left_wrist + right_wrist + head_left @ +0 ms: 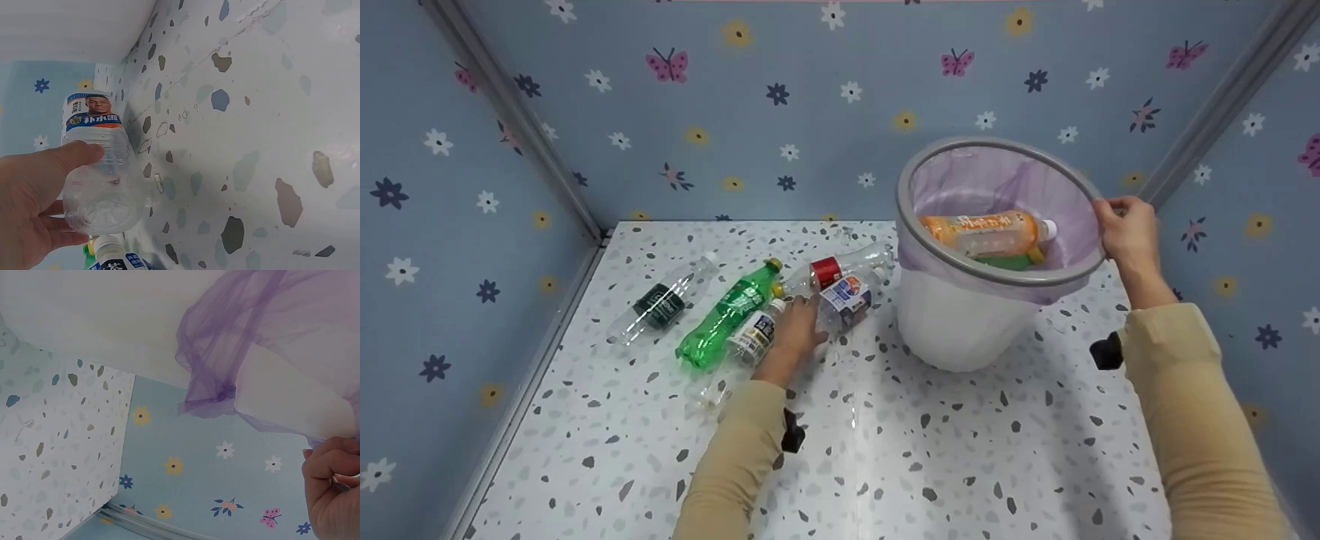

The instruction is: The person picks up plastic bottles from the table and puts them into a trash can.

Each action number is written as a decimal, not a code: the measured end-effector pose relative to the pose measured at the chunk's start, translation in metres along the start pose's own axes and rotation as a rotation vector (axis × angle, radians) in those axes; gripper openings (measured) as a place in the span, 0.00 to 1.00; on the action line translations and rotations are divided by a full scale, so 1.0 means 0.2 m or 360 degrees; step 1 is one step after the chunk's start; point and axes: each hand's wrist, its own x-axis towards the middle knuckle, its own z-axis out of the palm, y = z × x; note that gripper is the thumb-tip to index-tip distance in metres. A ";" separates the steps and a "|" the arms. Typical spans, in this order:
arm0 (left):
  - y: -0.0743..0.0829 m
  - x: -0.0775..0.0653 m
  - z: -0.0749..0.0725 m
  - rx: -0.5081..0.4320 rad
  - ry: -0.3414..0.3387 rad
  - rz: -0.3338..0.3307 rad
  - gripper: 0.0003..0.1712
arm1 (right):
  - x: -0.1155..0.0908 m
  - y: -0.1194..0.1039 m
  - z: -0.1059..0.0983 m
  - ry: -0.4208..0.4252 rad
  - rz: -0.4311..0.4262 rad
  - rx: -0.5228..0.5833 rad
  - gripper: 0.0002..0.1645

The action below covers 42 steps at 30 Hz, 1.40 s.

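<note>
My left hand grips a clear plastic bottle with a blue and white label near its base. In the left wrist view the thumb lies across the bottle and the other fingers pass behind it. My right hand pinches the grey rim of a white trash bin, which tilts toward me. A purple bag lines the bin and hangs over its outside. Inside lie an orange-labelled bottle and, partly hidden beneath it, a green bottle.
Left of the bin lie a red-labelled bottle, a green bottle, a white-labelled bottle and a dark-labelled bottle. The speckled tabletop is bounded by flower-patterned walls.
</note>
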 end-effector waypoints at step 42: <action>0.04 -0.10 -0.61 -0.0122 0.0361 -0.0042 0.39 | -0.01 -0.01 -0.01 0.0000 -0.0001 -0.0042 0.34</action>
